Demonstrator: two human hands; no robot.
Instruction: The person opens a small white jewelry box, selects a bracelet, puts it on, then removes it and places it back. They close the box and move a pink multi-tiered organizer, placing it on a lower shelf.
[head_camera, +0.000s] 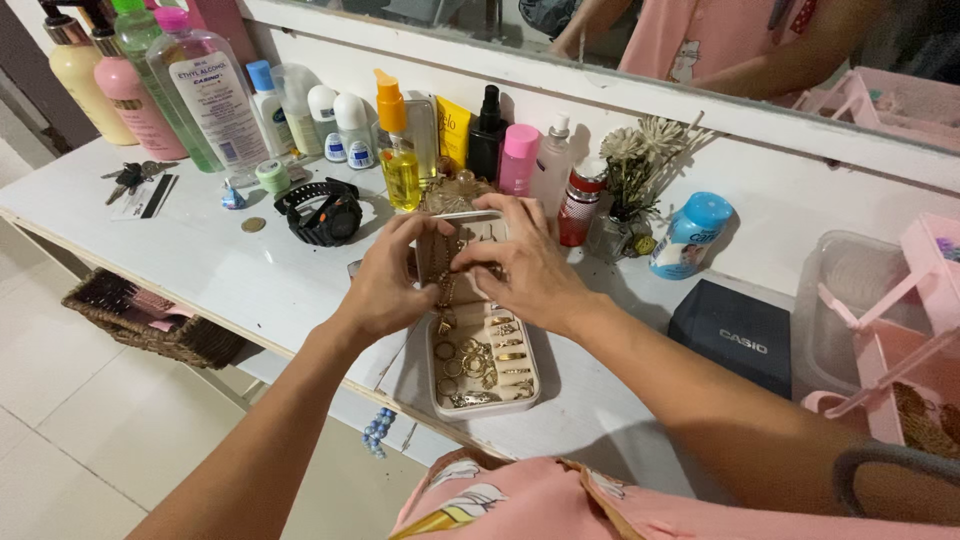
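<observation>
White jewellery box (487, 398) of gold rings (497, 352), black watch (324, 214), pink bottle (518, 160).

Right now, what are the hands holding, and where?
Both hands, left and right, pinch a gold chain near its top, over the open jewellery box.

Black wristwatch (322, 213), keys (135, 177), yellow pump bottle (398, 150)

white vanity table (210, 270), mirror (640, 40) above, pale tiled floor (60, 420), woven basket (150, 320) below
</observation>
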